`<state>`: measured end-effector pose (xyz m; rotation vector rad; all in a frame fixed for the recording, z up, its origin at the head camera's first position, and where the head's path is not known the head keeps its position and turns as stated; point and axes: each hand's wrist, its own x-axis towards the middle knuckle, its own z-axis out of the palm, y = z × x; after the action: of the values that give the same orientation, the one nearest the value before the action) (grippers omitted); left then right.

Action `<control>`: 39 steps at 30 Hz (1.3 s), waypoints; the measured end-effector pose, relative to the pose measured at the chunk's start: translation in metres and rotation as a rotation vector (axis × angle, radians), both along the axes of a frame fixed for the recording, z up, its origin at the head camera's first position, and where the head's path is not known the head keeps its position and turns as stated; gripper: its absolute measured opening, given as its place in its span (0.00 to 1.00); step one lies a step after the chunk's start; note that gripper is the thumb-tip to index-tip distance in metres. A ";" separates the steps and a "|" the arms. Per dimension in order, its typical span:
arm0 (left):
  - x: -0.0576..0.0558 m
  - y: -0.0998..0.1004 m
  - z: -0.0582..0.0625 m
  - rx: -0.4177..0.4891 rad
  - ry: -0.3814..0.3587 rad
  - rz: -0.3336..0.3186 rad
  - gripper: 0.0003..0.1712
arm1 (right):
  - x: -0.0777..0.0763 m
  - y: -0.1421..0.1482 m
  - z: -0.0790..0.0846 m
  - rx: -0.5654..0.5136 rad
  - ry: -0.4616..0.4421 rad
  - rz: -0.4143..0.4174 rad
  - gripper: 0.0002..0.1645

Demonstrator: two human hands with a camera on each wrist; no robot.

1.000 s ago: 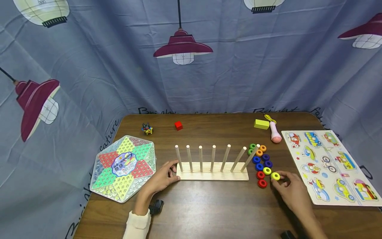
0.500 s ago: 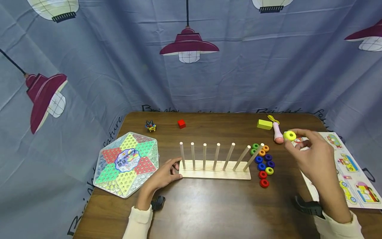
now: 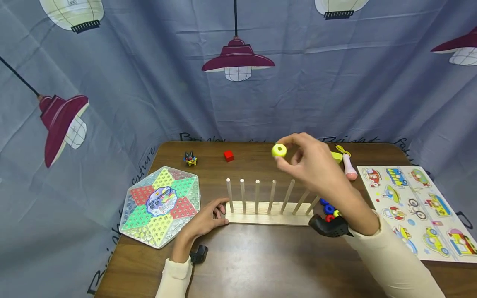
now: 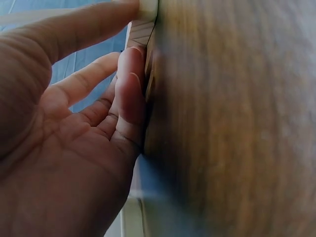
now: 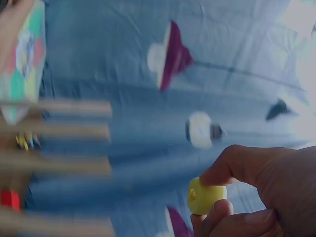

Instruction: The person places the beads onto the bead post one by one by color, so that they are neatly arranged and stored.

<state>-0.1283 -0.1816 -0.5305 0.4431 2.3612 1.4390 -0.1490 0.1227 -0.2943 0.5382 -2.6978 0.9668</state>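
My right hand (image 3: pixel 314 165) pinches a yellow ring (image 3: pixel 276 153) between thumb and fingertips. It holds the ring in the air above and behind the pegs of a wooden peg board (image 3: pixel 268 219); in the right wrist view the ring (image 5: pixel 210 200) shows its hole facing left. Several bare upright pegs (image 3: pixel 257 194) stand in a row on the board. At the board's left end my left hand (image 3: pixel 203 219) grips it, thumb at the front and fingers behind. Blue rings (image 3: pixel 328 209) and a red ring (image 3: pixel 329 217) lie right of the board, partly hidden by my right arm.
Left of the board lies a hexagonal Chinese checkers board (image 3: pixel 160 207). A picture puzzle board (image 3: pixel 421 211) is at the right. Along the back are a small figure (image 3: pixel 190 159), a red cube (image 3: pixel 229 156), a yellow block (image 3: pixel 337 157) and a pink-handled toy (image 3: pixel 348 167).
My right hand has picked the yellow ring off the table, lifted it, and carried it left to above the pegs. The left hand keeps its grip on the board's end.
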 end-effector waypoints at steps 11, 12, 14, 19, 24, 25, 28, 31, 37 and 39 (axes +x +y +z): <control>0.001 0.000 0.000 -0.002 0.015 0.005 0.34 | 0.006 -0.075 -0.028 -0.004 -0.090 0.232 0.13; 0.001 0.000 0.000 -0.001 0.015 0.004 0.33 | 0.006 -0.078 -0.030 -0.004 -0.091 0.240 0.13; 0.001 0.000 0.000 0.006 0.020 0.001 0.33 | 0.005 -0.082 -0.033 0.000 -0.089 0.253 0.13; 0.001 0.000 -0.002 0.004 0.022 0.009 0.32 | 0.003 -0.087 -0.040 0.025 -0.086 0.273 0.13; -0.001 -0.002 -0.004 -0.010 0.013 0.010 0.34 | 0.003 -0.090 -0.040 0.046 -0.088 0.282 0.13; -0.001 -0.002 -0.004 -0.014 0.012 0.012 0.34 | 0.003 -0.091 -0.040 0.051 -0.087 0.282 0.13; -0.001 0.000 -0.003 -0.007 0.035 0.019 0.34 | 0.004 -0.092 -0.040 0.068 -0.079 0.283 0.14; 0.003 0.003 -0.003 0.011 0.064 0.032 0.33 | 0.004 -0.092 -0.041 0.081 -0.069 0.285 0.14; 0.010 0.006 -0.004 0.013 0.098 0.051 0.33 | 0.005 -0.094 -0.043 0.105 -0.065 0.279 0.15; 0.011 0.007 -0.004 0.015 0.097 0.057 0.33 | 0.006 -0.095 -0.043 0.109 -0.067 0.280 0.16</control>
<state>-0.1169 -0.1749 -0.5345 0.4621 2.4591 1.4931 -0.1432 0.0278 -0.3375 0.9415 -2.7979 0.9197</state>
